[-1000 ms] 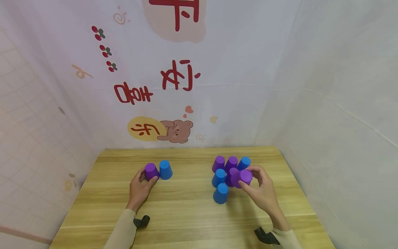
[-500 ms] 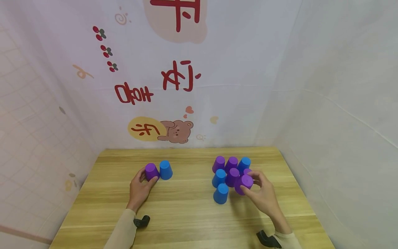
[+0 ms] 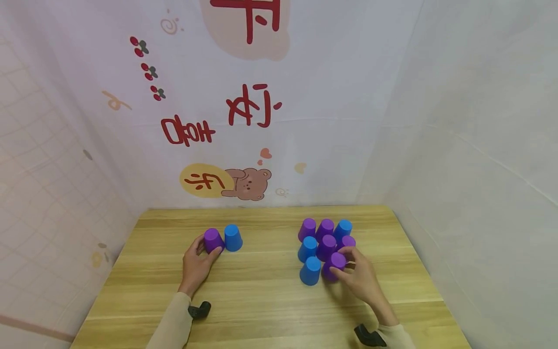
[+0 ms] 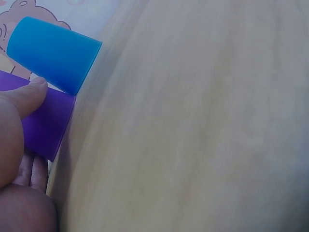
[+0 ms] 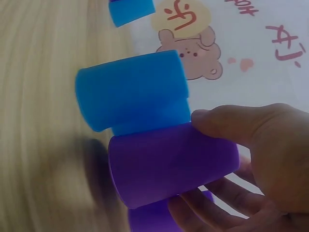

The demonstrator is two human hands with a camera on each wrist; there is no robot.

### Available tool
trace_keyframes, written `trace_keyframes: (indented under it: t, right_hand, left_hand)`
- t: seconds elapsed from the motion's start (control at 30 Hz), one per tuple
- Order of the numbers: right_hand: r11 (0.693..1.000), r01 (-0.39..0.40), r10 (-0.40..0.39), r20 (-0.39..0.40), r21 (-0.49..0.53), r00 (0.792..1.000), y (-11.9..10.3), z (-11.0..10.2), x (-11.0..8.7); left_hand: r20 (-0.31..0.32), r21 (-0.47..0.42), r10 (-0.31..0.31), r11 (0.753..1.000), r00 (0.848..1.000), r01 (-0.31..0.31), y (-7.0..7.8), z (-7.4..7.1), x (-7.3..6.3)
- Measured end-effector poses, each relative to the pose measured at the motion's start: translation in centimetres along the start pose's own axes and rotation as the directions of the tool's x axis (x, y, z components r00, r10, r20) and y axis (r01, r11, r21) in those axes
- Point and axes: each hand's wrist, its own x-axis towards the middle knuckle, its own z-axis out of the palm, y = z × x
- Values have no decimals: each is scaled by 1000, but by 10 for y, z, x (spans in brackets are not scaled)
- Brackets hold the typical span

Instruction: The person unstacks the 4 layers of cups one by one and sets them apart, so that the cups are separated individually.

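Observation:
My left hand (image 3: 197,264) grips a purple cup (image 3: 213,241) that stands upside down on the table. Right beside it is an inverted blue cup (image 3: 233,238), which the left wrist view also shows close to the thumb. Over on the right, my right hand (image 3: 361,276) holds another purple cup (image 5: 174,164) between thumb and fingers, just right of the front blue cup (image 3: 310,271). In the right wrist view its rim looks slightly off the table, with a shadow beside it. Behind it stand a purple cup (image 3: 326,248) and a second purple one (image 3: 347,244).
More inverted cups make up the right group: a blue cup (image 3: 307,249) in the middle row, and purple (image 3: 307,230), purple (image 3: 325,230) and blue (image 3: 343,230) cups at the back. A printed white cloth (image 3: 331,145) rises behind the wooden table (image 3: 261,300).
My right hand has brought its purple cup toward me and down, from over the middle row to beside the front blue cup. The left hand has stayed on its cup.

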Motion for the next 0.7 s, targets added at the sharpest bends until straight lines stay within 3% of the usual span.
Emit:
trace_keyframes:
  t: [0.3, 0.7]
  right_hand:
    - [998, -68, 68, 32, 10, 997, 9, 7, -1]
    - [997, -77, 77, 20, 3, 997, 16, 14, 0]
  left_hand:
    - [-6, 0, 10, 1000, 1000, -10, 1, 0, 1]
    - [-9, -11, 23, 1000, 1000, -23, 0, 1, -1]
